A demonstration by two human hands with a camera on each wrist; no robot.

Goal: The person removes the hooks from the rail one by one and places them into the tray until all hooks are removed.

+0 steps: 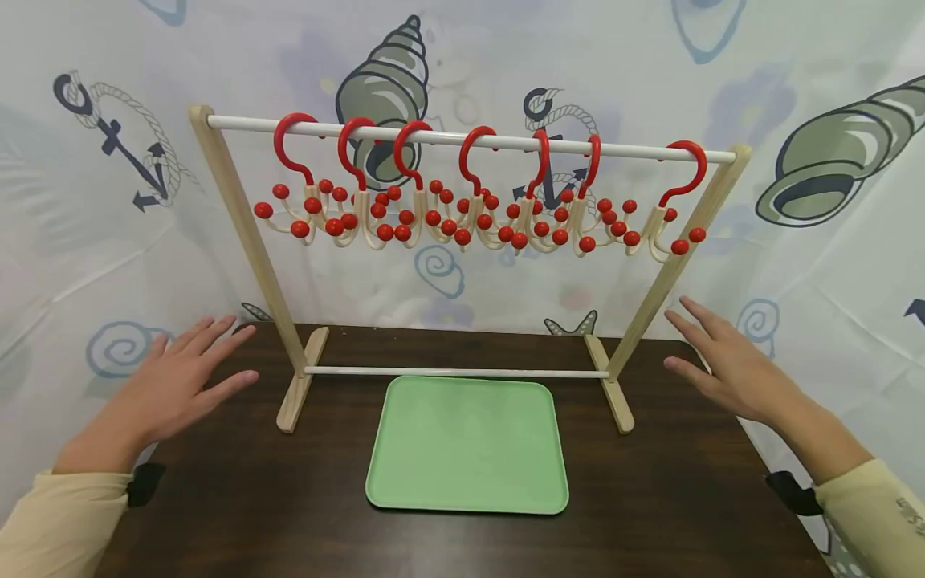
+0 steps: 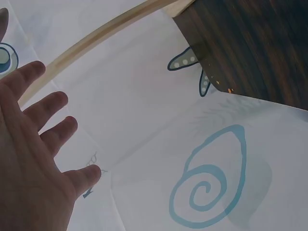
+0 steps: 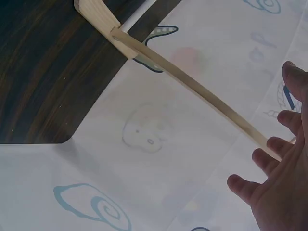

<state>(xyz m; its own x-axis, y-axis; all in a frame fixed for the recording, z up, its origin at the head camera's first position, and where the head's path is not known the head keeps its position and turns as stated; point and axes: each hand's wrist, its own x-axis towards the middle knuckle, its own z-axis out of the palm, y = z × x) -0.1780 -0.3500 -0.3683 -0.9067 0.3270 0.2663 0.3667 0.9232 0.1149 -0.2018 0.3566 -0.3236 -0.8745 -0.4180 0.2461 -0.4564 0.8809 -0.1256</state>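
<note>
My left hand (image 1: 177, 381) is held in the air left of a wooden rack, fingers spread and holding nothing. To the right of the rack, my right hand (image 1: 744, 365) also hovers with spread fingers, touching nothing. Several cream hangers with red hooks (image 1: 473, 160) and red ball tips hang in a row from the rack's white top rod (image 1: 520, 142). In the left wrist view the left hand (image 2: 38, 154) is near a wooden post (image 2: 106, 29). The right wrist view has the right hand (image 3: 284, 178) near the other post (image 3: 192, 89).
A light green tray (image 1: 468, 445) lies on the dark wooden table (image 1: 246, 498), just in front of the rack's white lower rod (image 1: 455, 372). Two wooden feet (image 1: 610, 385) support the rack. Behind hangs a pale cloth (image 1: 491, 48) printed with shells and anchors.
</note>
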